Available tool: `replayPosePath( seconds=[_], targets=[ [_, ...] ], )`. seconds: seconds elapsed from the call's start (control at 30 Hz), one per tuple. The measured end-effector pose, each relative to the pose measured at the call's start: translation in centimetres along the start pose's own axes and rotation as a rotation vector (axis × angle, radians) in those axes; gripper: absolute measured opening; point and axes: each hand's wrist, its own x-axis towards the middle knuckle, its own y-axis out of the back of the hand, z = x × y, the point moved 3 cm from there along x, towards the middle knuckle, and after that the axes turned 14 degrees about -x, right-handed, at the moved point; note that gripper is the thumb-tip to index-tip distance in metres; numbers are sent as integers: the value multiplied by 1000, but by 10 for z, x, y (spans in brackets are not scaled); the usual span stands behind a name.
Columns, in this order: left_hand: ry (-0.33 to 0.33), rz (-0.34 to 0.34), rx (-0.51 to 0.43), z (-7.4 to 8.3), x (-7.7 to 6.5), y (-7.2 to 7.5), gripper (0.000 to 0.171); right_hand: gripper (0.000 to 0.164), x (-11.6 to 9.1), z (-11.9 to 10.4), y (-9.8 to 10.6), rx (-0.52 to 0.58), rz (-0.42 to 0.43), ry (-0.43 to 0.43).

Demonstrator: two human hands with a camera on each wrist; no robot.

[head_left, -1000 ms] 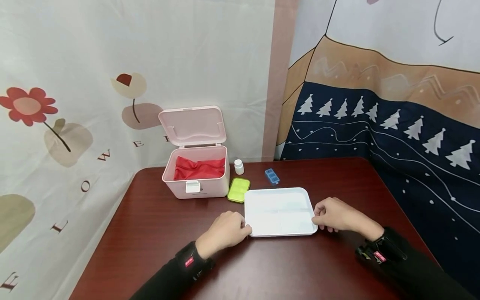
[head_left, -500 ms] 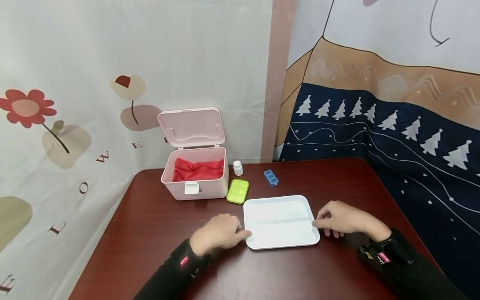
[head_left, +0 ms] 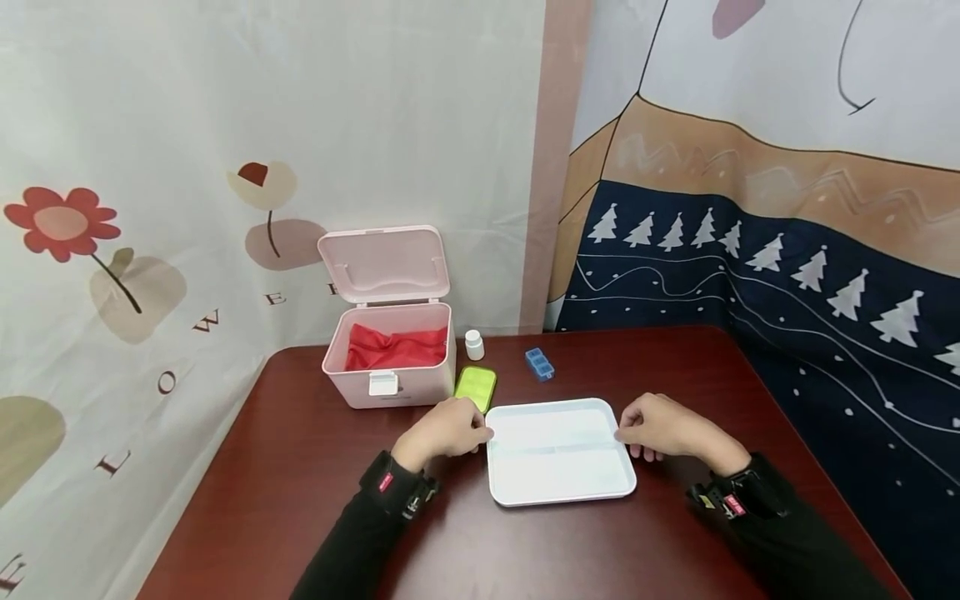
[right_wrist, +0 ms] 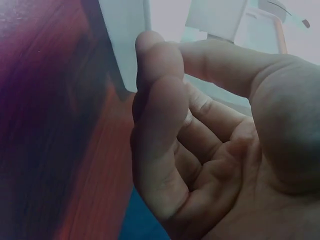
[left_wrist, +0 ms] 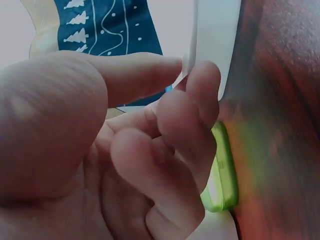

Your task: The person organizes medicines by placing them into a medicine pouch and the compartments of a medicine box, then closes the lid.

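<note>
A shallow white tray (head_left: pixel 561 477) with a low divider lies near the middle of the table. My left hand (head_left: pixel 447 431) pinches its left rim between thumb and fingertips, around the middle of that side. Opposite it, my right hand (head_left: pixel 663 427) pinches the right rim. Both wrist views show curled fingers with the thumb (left_wrist: pixel 145 75) meeting them at the tray's edge (right_wrist: pixel 120 45). Just behind the left hand sits a lime-green flat case (head_left: pixel 476 387), its near end partly covered by that hand.
A pink lidded box (head_left: pixel 408 389) stands with its lid up at the back left, a red cloth (head_left: pixel 397 348) inside. Beside it is a small white bottle (head_left: pixel 474 344). A blue compartment pill box (head_left: pixel 539 364) lies behind the tray. Patterned curtains (head_left: pixel 420 117) back the dark red table (head_left: pixel 300 500).
Over the first half second the tray slid toward me. Since then it has stayed about in place, while both hands shifted farther back along its sides, the left more.
</note>
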Motion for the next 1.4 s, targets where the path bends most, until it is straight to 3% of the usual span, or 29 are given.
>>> replayPosePath(
  seconds=[0.1, 0.27, 0.47, 0.63, 0.8, 0.97, 1.07, 1.23, 1.4],
  targets=[
    [16, 36, 12, -1, -1, -3, 41, 25, 0, -4, 0, -37, 30, -19],
    [45, 55, 22, 0, -5, -5, 58, 27, 5, -24, 10, -132, 163, -29],
    [42, 13, 16, -1, -6, 0, 55, 23, 41, -46, 33, -211, 283, 27],
    [37, -20, 5, -3, -5, 0, 49, 22, 78, -63, 40, -275, 366, 52],
    [25, -18, -16, -3, -6, -3, 49, 29, 115, -74, 33, -316, 275, -2],
    [39, -32, -47, -4, -6, -9, 50, 41, 137, -75, 22, -342, 193, -91],
    [35, -37, -61, -5, -6, -12, 50, 45, 144, -76, 18, -348, 168, -113],
    [30, -43, -72, -6, -6, -13, 48, 35, 147, -76, 16, -338, 136, -127],
    [34, -44, -88, -5, -7, -12, 47, 31, 146, -74, 17, -360, 157, -140]
  ],
)
